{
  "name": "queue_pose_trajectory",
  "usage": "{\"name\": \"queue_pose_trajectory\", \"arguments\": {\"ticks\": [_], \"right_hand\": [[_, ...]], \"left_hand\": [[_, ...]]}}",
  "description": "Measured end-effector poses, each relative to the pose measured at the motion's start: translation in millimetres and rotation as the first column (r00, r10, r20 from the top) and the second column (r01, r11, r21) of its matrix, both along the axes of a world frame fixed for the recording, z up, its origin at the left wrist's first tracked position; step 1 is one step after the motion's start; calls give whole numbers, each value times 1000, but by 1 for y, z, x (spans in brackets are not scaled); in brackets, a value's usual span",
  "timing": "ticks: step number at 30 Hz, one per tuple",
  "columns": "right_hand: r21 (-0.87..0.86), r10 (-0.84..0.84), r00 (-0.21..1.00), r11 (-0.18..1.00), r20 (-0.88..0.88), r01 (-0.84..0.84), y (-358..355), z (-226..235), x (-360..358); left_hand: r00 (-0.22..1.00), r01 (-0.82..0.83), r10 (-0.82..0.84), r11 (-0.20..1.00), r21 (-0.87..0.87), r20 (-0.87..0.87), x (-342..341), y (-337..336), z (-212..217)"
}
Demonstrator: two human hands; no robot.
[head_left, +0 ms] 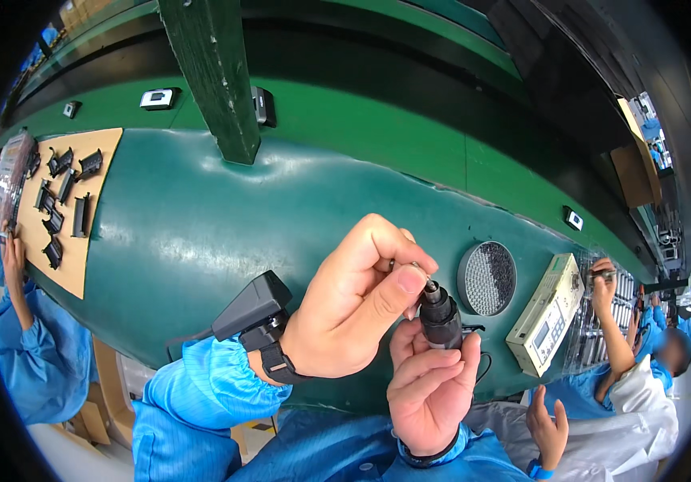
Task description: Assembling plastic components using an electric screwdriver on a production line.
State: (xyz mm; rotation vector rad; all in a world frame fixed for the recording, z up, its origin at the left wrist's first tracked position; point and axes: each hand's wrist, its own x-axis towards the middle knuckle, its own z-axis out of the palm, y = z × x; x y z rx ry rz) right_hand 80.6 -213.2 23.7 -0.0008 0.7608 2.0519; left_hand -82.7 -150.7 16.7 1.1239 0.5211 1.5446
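Black cylindrical part [440, 320] upright at frame centre, above green bench [201, 233] near edge. Gripped in right hand [430, 386], fingers closed round lower body. Left hand [353, 309] at 10 o'clock, fingers pinched on small tip. Round tray of screws [487, 278] at 2 o'clock, near.

small blue-grey screen [544, 337] on the cream box-shaped meter [548, 315], right of the round grey dish of tiny bits [487, 278] | clear shiny plastic bag [10, 173] far left of dish | brown cardboard box [633, 165] up right of dish
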Motion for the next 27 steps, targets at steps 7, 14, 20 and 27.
{"name": "queue_pose_trajectory", "arguments": {"ticks": [7, 14, 20, 27], "right_hand": [[-10, 5, 1000, 1000, 0, -5, 0, 5, -4], [-33, -22, 998, 999, 56, 24, -6, 13, -8], [-17, -43, 996, 999, 84, 44, -9, 17, -6], [1, -29, 996, 1000, 83, 29, -11, 27, -4]], "left_hand": [[999, 37, -38, 994, -98, -11, -7, -1, 6], [981, -21, 25, 1000, 24, -193, -16, -3, 11], [983, 53, -54, 999, -14, -176, -20, -4, 22], [992, 121, -122, 992, -43, -35, -10, -7, 24]]}}
